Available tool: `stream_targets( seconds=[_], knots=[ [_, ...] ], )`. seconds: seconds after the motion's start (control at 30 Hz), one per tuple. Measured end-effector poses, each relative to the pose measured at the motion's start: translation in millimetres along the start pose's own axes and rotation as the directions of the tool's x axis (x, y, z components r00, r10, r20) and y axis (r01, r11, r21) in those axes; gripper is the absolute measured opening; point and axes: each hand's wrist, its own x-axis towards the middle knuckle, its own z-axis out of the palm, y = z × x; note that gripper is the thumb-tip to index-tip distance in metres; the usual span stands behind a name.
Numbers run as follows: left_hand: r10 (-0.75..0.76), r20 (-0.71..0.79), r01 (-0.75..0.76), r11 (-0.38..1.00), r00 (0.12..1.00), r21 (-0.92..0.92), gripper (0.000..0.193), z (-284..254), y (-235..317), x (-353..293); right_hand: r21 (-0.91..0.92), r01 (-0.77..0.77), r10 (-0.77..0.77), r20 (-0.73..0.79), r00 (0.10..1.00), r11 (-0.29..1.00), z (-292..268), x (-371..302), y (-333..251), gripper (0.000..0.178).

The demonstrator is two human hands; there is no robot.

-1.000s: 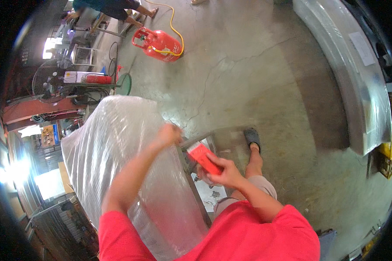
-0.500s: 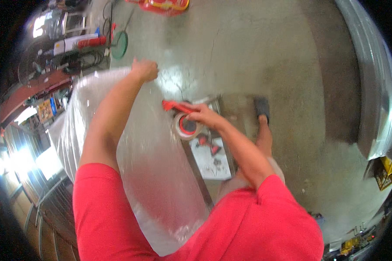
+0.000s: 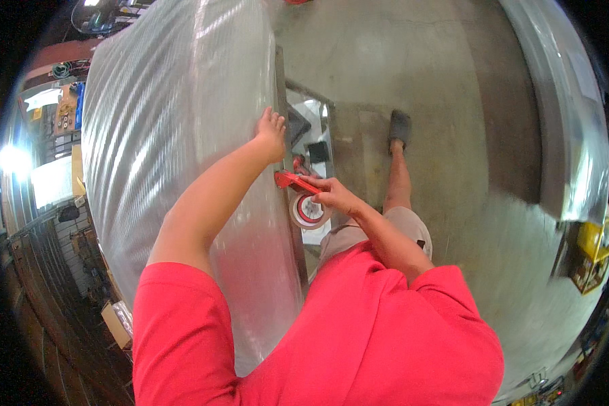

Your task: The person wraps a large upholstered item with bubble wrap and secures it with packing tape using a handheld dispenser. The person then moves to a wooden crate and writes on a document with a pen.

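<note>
Right grip [image 3: 333, 194]: closed around the red tape dispenser [image 3: 294, 181], apparently to keep its head at the plastic wrapping's [image 3: 243, 223] edge.
Tape roll [image 3: 298, 218]: beside that grip, toward the red shirt [image 3: 365, 325], probably uncovered to turn freely.
Left grip [image 3: 272, 137]: fingers spread, ahead of the right grip, seemingly pressing the wrapping.
Wrapping: left of the right grip.

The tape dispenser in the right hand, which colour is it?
The tape dispenser is red; the head view shows it best.

Red tape dispenser [image 3: 298, 181], streaked silvery wrap [image 3: 162, 122], grey shoe [image 3: 400, 126], beige shorts [image 3: 411, 227]
</note>
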Motion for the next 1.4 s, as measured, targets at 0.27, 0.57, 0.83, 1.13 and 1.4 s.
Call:
stream_targets(
  seconds=[0.27,0.57,0.83,1.13,1.4],
  knots=[
    [0.174,0.155,-0.179,0.984,0.972,0.014,0.06,47,187,-145,0.075,-0.014,0.017,-0.034,0.999,0.997,134,-182,124,0.072],
    [0.222,0.09,-0.213,0.972,0.971,-0.097,0.049,125,402,-291,-0.026,-0.068,0.071,0.141,0.987,0.997,233,-373,239,0.077],
    [0.483,0.221,-0.483,0.874,0.847,-0.057,0.069,189,604,-441,-0.015,-0.37,0.36,0.265,0.894,0.929,347,-545,320,0.075],
    [0.42,0.201,-0.459,0.858,0.885,0.229,0.075,251,678,-473,-0.954,0.183,0.507,0.282,0.814,0.237,463,-504,293,0.036],
    [0.62,0.091,-0.573,0.763,0.779,-0.298,0.057,203,660,-535,-0.55,-0.632,0.047,-0.733,0.679,0.546,412,-597,301,0.055]
  ],
)
